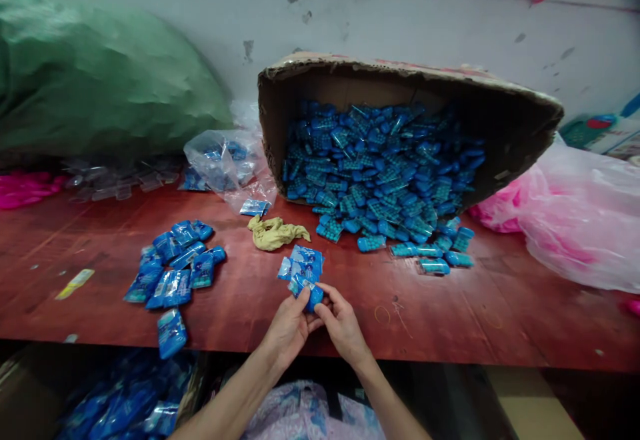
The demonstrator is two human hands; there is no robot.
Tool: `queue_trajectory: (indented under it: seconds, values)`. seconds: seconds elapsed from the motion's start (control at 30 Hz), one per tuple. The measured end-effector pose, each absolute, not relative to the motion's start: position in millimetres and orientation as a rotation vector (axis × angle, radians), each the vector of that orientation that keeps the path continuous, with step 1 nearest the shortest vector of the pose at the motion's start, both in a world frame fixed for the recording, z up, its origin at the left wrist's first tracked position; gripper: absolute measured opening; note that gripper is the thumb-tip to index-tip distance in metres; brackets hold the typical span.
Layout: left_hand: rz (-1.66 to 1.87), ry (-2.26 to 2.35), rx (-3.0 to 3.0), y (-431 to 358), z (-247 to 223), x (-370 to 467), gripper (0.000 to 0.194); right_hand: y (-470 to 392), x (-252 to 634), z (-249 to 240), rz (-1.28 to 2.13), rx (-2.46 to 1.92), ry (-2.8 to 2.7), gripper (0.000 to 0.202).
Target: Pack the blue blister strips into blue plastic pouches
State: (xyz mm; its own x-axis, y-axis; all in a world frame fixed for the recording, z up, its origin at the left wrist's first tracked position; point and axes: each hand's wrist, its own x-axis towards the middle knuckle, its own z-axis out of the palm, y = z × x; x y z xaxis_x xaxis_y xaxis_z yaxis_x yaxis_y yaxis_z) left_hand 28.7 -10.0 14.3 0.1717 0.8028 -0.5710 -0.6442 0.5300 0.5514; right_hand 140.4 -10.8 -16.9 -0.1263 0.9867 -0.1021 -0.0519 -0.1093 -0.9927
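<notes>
Between both hands, just above the table's front half, is a small blue packet point(309, 291) with a rounded blue end on its right. My left hand point(290, 323) pinches its left side with the thumb on top. My right hand point(343, 320) has its fingers closed around the right end. Right behind the hands lie flat blue printed sachets point(306, 261). To the left sits a loose group of filled blue packets point(175, 260), one of them point(171, 333) at the table edge. Farther back, small clear bottles with blue caps point(370, 167) spill from a tipped box.
The cardboard box point(520, 113) lies on its side on the red table point(500, 320). A yellowish crumpled cloth point(277, 234), a clear bag point(225, 160) and a green sack point(110, 80) are left of it. A pink-filled plastic bag point(585, 213) stands right. Below, a box holds blue packets point(125, 407).
</notes>
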Motion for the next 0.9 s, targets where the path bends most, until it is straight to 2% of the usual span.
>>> queue_trajectory:
  seconds: [0.13,0.27,0.37,0.47,0.63,0.9]
  values:
    - [0.996,0.926,0.258,-7.4,15.4,25.9,0.023,-9.1,138.6,-19.5,1.435,-1.16,-1.181,0.031]
    - [0.959,0.888,0.299,-4.7,14.0,17.6,0.019,-8.4,141.1,-18.9,1.494,-1.084,-1.114,0.032]
    - [0.865,0.871,0.371,-5.6,13.6,12.7,0.025,-5.5,146.7,-16.6,1.572,-1.031,-1.022,0.03]
    - [0.764,0.951,0.504,-10.5,12.8,13.0,0.03,2.4,150.6,-11.5,1.617,-0.991,-0.927,0.036]
    - [0.639,1.008,0.602,-19.1,10.6,16.7,0.023,20.1,143.8,0.7,1.706,-0.929,-0.869,0.048]
    - [0.751,0.991,0.414,-6.9,9.0,9.9,0.023,27.8,133.9,3.6,1.688,-1.048,-0.864,0.039]
